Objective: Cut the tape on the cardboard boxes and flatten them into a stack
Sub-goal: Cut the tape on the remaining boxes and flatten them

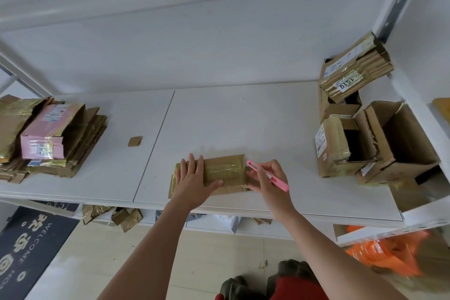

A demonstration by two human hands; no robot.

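A small taped cardboard box (225, 170) lies flat on the white table (243, 119), near its front edge. My left hand (193, 179) presses down on the box's left half with straight fingers. My right hand (267, 179) grips a pink utility knife (266, 175) at the box's right end, its tip close to the tape. A stack of flattened boxes (48, 139), topped by a pink one, sits at the table's left. Several boxes still in shape (365, 129), some open, are piled at the right.
A small cardboard scrap (134, 141) lies on the table left of the middle. Cardboard scraps (114, 217) sit on the lower shelf. A dark welcome mat (26, 246) and an orange bag (384, 251) are on the floor.
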